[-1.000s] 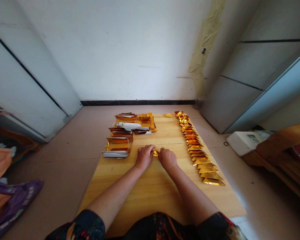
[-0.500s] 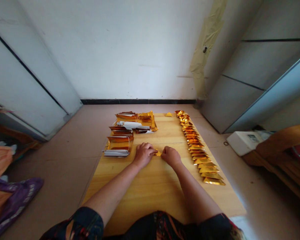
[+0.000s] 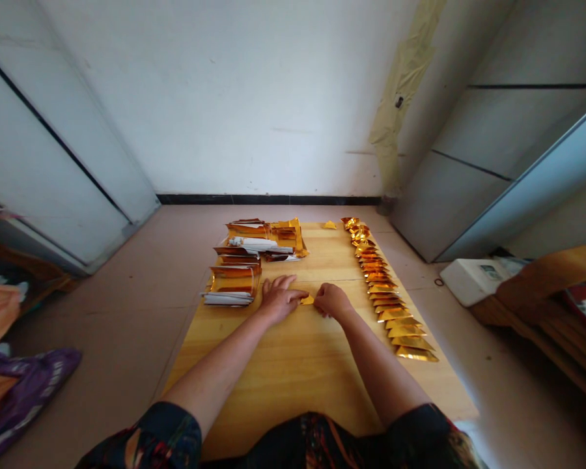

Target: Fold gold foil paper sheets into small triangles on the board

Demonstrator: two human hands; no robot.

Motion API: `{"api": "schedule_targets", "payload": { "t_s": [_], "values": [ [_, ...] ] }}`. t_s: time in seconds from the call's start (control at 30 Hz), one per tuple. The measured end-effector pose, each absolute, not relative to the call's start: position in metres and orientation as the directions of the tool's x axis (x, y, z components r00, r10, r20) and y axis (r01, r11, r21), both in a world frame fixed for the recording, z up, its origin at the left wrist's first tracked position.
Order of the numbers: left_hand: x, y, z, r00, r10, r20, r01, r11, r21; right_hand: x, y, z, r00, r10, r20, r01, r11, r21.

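A small folded gold foil piece (image 3: 307, 300) lies on the wooden board (image 3: 303, 384) between my hands. My right hand (image 3: 332, 301) pinches its right end. My left hand (image 3: 279, 298) sits just left of it, fingers spread and thumb side reaching the foil; whether it grips is unclear. Left of my hands stand stacks of gold-and-white foil sheets (image 3: 233, 285). More sheets (image 3: 264, 240) lie farther up the board. A long row of folded gold foil triangles (image 3: 390, 296) runs along the board's right side.
A single gold triangle (image 3: 329, 225) lies at the board's far end. The board rests on a pinkish tile floor (image 3: 112, 326) before a white wall. A white device (image 3: 473, 280) and wooden furniture stand right; a purple bag (image 3: 29, 384) lies left.
My left hand's fingers have uncurled and spread. My right hand has moved a little right, and the hands now stand farther apart with the foil piece stretched between them.
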State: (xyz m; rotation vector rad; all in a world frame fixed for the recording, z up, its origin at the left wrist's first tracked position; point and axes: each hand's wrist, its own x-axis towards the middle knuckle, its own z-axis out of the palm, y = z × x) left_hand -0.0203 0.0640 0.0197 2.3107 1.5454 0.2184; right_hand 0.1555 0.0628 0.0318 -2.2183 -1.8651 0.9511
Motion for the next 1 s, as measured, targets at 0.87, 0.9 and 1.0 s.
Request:
{"api": "schedule_targets", "payload": {
  "t_s": [0.87, 0.9, 1.0],
  "values": [
    [-0.023, 0.069, 0.026, 0.423, 0.882, -0.205, 0.861, -0.322, 0.392, 0.158, 0.061, 0.034, 0.130, 0.926, -0.355, 0.867, -0.279, -0.412],
    [-0.023, 0.069, 0.028, 0.422, 0.881, -0.214, 0.863, -0.318, 0.393, 0.161, 0.062, 0.033, 0.136, 0.925, -0.354, 0.865, -0.285, -0.413],
    [-0.022, 0.069, 0.032, 0.414, 0.884, -0.217, 0.865, -0.308, 0.396, 0.172, 0.063, 0.032, 0.167, 0.921, -0.352, 0.853, -0.314, -0.417]
  ]
}}
